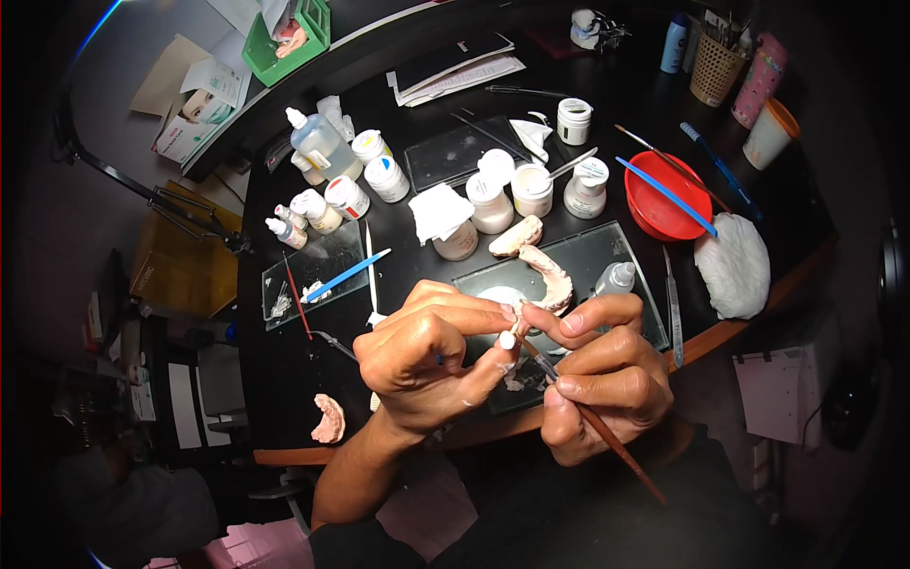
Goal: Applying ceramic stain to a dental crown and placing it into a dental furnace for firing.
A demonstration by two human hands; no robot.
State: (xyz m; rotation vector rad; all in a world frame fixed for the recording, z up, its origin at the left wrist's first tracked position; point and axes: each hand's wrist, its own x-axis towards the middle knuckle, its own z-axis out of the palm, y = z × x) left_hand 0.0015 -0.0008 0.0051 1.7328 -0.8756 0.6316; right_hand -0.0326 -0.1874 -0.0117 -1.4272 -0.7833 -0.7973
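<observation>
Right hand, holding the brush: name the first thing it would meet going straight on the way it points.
Likely the small white piece held by the left hand, at the tip of the brush; whether they touch is unclear.

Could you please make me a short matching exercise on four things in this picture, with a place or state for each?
Things:
1. Nearest brush
2. Red bowl
3. Green bin
4. Small white piece

Places or states:
A. At the picture's top edge, left of centre
B. At the fingertips of the left hand
C. Held in the right hand
D. Crossed by a blue tool

Pairs: 1-C, 2-D, 3-A, 4-B
</observation>
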